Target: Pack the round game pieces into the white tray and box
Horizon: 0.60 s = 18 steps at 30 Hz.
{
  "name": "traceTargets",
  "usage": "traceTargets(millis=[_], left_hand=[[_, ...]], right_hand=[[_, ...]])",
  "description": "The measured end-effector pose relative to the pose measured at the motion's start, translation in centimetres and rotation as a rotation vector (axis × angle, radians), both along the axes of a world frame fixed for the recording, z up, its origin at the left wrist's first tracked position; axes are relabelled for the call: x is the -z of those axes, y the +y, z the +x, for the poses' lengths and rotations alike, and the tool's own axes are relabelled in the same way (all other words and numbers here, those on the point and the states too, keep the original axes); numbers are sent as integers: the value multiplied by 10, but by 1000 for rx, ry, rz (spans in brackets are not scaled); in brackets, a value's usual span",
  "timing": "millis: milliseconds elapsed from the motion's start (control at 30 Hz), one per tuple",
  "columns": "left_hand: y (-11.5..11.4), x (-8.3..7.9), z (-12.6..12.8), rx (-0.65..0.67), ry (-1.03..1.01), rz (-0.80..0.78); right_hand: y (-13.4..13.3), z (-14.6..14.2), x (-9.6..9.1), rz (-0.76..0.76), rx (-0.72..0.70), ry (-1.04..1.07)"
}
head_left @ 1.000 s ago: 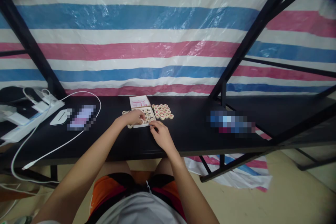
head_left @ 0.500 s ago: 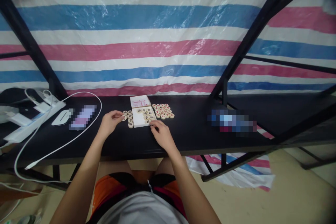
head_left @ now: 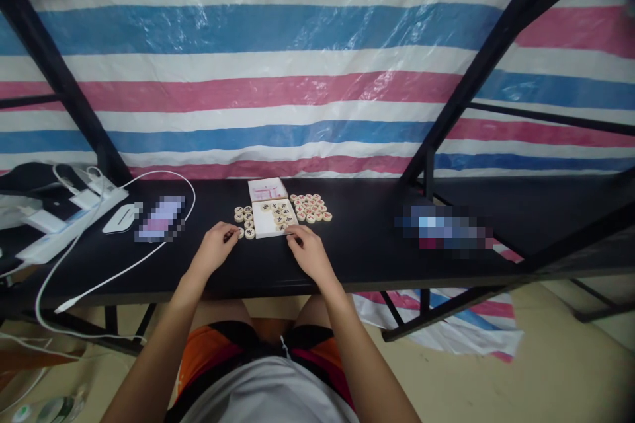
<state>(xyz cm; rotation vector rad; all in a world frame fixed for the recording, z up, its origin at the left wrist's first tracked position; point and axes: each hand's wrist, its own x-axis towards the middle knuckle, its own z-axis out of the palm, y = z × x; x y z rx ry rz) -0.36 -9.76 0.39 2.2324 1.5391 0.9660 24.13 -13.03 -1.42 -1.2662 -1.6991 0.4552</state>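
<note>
A small white box (head_left: 262, 225) lies open on the black table (head_left: 367, 244), its lid (head_left: 268, 189) just behind it. Several round wooden chess pieces sit in the box. Another group of pieces (head_left: 311, 207) lies to its right, and a smaller group (head_left: 245, 217) to its left. My left hand (head_left: 214, 249) rests at the near end of the left group, fingers curled in a pinch on a chess piece (head_left: 241, 232). My right hand (head_left: 308, 252) touches the box's near right corner with curled fingers; what they hold, if anything, is hidden.
White cables (head_left: 99, 277), a power strip (head_left: 59, 225) and a white mouse (head_left: 120, 218) lie at the left of the table. Two blurred objects sit on the table, left (head_left: 159, 218) and right (head_left: 446, 228). Black frame bars (head_left: 476, 73) slant overhead. A striped tarp (head_left: 278, 66) hangs behind.
My left hand drew back from over the box to the pieces on its left, then nearer to me. My right hand stayed by the box's corner.
</note>
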Motion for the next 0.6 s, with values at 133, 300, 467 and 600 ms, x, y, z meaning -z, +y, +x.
traceTargets(millis=[133,300,467,600], left_hand=[[-2,0,0,28,34,-2],[-2,-1,0,21,39,-12],[-1,0,1,20,26,-8],[-1,1,1,23,38,-4]], right_hand=[[-1,0,-1,5,4,7],[-1,0,0,21,4,1],[0,0,0,7,3,10],[0,0,0,6,-2,2]])
